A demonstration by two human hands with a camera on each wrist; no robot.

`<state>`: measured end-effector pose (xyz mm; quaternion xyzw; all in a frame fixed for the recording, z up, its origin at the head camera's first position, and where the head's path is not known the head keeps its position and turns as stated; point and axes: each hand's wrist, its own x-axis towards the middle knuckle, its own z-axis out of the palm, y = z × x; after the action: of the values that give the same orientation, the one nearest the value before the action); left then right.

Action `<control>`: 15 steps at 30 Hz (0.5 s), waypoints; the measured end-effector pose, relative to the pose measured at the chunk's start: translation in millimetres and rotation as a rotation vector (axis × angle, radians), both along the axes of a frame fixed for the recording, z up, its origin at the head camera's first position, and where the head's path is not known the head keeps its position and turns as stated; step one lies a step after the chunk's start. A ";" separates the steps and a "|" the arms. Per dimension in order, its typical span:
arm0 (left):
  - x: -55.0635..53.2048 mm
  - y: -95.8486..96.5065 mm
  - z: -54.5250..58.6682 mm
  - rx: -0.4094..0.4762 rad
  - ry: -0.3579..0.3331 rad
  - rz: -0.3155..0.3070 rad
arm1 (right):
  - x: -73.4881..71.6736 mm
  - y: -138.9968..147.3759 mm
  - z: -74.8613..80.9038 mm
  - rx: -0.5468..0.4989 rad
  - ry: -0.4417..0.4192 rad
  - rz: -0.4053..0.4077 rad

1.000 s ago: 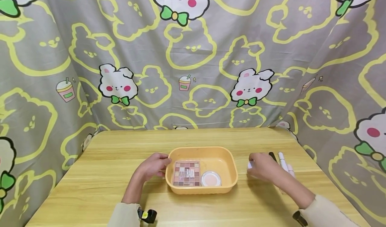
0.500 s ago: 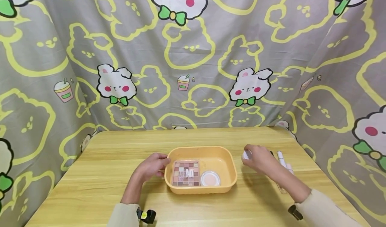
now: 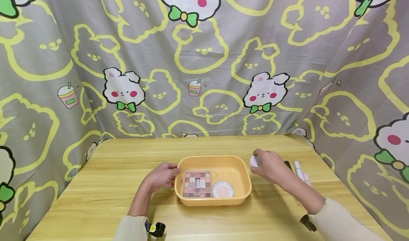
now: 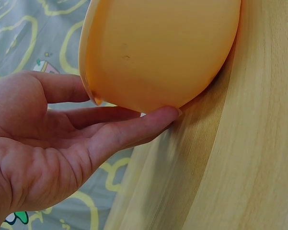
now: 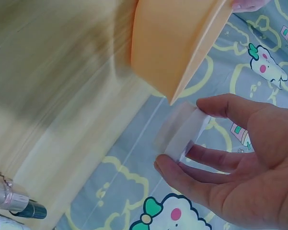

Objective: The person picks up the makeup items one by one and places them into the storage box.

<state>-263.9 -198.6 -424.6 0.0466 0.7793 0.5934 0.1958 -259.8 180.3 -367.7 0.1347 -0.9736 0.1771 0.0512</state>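
Note:
A yellow plastic basin (image 3: 213, 202) stands on the table, holding an eyeshadow palette (image 3: 196, 184) at its left and a round compact (image 3: 223, 190) beside that. My left hand (image 3: 162, 177) touches the basin's left end from outside; in the left wrist view its fingers are fairly straight along the wall (image 4: 158, 52). Between thumb and fingertips, my right hand (image 3: 271, 165) pinches a small round white jar (image 3: 255, 161), raised just off the basin's right rim. The right wrist view shows the jar (image 5: 182, 132) tilted, partly translucent, near the basin's corner (image 5: 175, 52).
Right of the basin lie several slim cosmetic tubes, among them a white tube (image 3: 298, 170), a pink one (image 3: 307, 179) and a black one (image 3: 288, 165), partly behind my right forearm. A patterned curtain (image 3: 204, 74) hangs around the wooden table (image 3: 127, 155).
My right hand has carried the white jar leftward and up from beside the tubes toward the basin's right rim. The left hand and the basin have stayed in place.

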 end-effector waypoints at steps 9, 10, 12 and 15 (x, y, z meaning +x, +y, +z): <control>-1.9 0.3 -3.1 0.015 0.004 -0.008 | -4.8 -15.8 3.7 0.009 0.031 0.005; -2.2 0.3 -3.3 0.013 0.004 -0.004 | -5.0 -18.0 4.3 0.002 0.027 0.009; -2.6 0.3 -3.1 0.010 0.004 0.005 | -5.3 -22.4 5.4 -0.007 0.028 0.026; -3.0 0.0 -3.6 0.006 0.002 0.010 | -6.5 -29.2 5.4 -0.021 0.031 0.052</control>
<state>-266.9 -198.7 -428.2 0.0443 0.7778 0.5968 0.1919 -266.3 151.1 -362.3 0.1622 -0.9669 0.1866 0.0633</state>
